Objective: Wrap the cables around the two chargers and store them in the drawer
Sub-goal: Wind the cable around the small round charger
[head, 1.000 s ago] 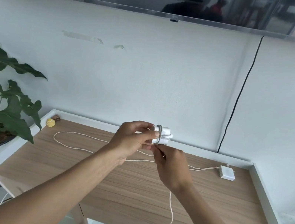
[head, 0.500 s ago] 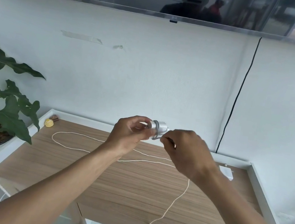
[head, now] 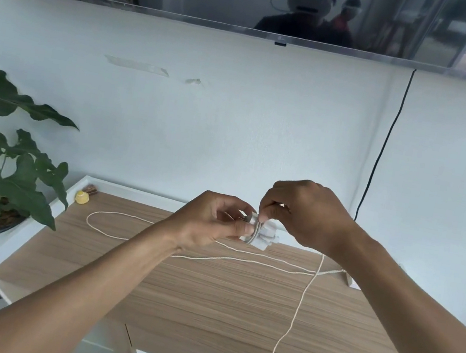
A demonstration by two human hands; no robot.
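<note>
Above a wooden desk, the left hand grips a small white charger block while the right hand pinches its thin white cable, looped around the block.

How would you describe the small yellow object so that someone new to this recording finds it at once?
Start at the wooden tabletop and go to its far left corner, beside the leafy potted plant. There sits the small yellow object, rounded, next to a small brown item. It is the only yellow thing on the table; the cable nearby is white.
</note>
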